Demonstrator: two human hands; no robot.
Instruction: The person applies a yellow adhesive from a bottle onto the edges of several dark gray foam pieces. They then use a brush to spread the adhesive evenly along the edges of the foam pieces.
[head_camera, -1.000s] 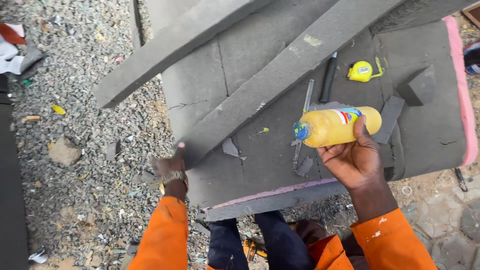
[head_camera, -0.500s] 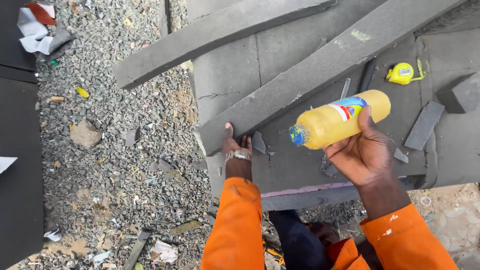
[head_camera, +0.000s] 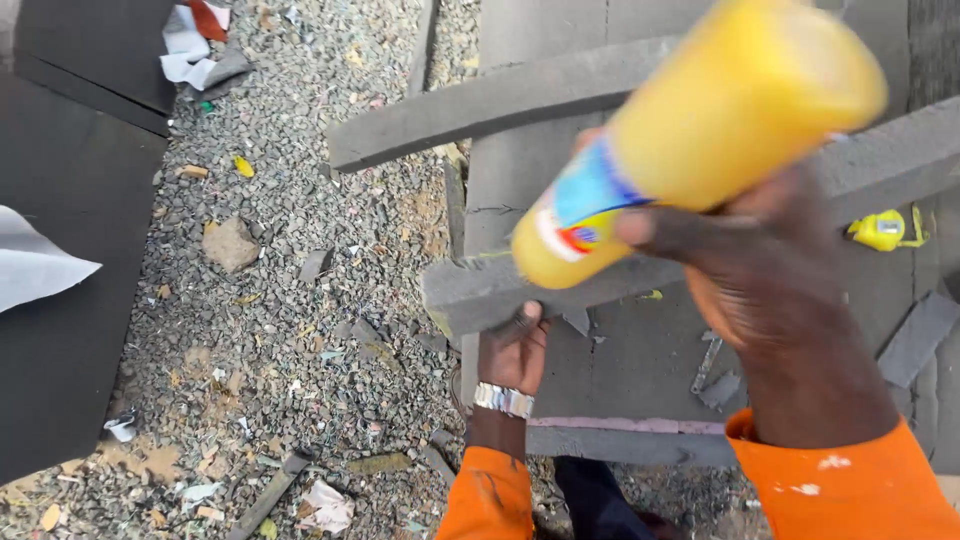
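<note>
My right hand (head_camera: 770, 270) grips a yellow plastic bottle (head_camera: 700, 130) with a blue and red label, raised close to the camera and blurred. Its cap end is out of sight. My left hand (head_camera: 515, 350), with a metal watch on the wrist, rests on the near end of a long grey foam strip (head_camera: 480, 290) that lies across a large grey foam slab (head_camera: 640, 370). A second grey strip (head_camera: 480, 110) lies farther back. Both sleeves are orange.
Gravel ground (head_camera: 300, 300) with scraps and stones spreads to the left. Dark boards (head_camera: 70, 250) lie at far left with white paper (head_camera: 30, 265). A yellow tape measure (head_camera: 880, 230) and small grey offcuts (head_camera: 915, 335) sit on the slab at right.
My right hand has lifted the yellow bottle up toward the camera. The view has shifted left, and my left hand stays on the end of the foam strip.
</note>
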